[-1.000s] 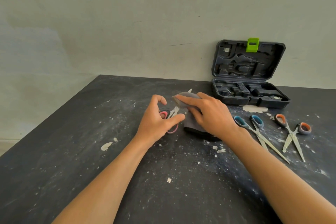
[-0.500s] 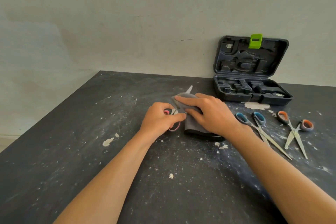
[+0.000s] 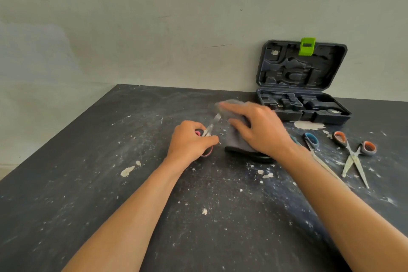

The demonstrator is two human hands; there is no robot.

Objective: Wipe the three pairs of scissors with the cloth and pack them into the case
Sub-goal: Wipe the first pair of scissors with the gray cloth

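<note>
A: What is the left hand (image 3: 191,139) doing?

B: It is curling round the handles of the pink-handled scissors (image 3: 207,133) and pinning them on the table (image 3: 88,183). The blades are pointing away toward one o'clock, and their tips are hidden.

A: And the right hand (image 3: 258,128)?

B: It is pressing the grey cloth (image 3: 237,139) down over the blades with fingers stretched nearly straight. The cloth is bunched under the palm and blurred at its far edge, so I cannot tell exactly how it is folded.

A: Where are the other pairs lying?

B: At three o'clock from the right hand. The blue-handled scissors (image 3: 313,142) are lying just beside the wrist, blades running toward five o'clock and partly hidden behind the forearm. The orange-handled scissors (image 3: 353,154) are lying farther out the same way, blades slightly apart.

A: And the case (image 3: 302,104)?

B: It is sitting at one o'clock from the hands, at the back of the table against the wall (image 3: 154,28), lid standing open with a green latch (image 3: 307,46) at its top — no scissors are showing in the moulded tray.

A: Anything else?

B: Pale flakes and smears are dotting the dark tabletop.
</note>
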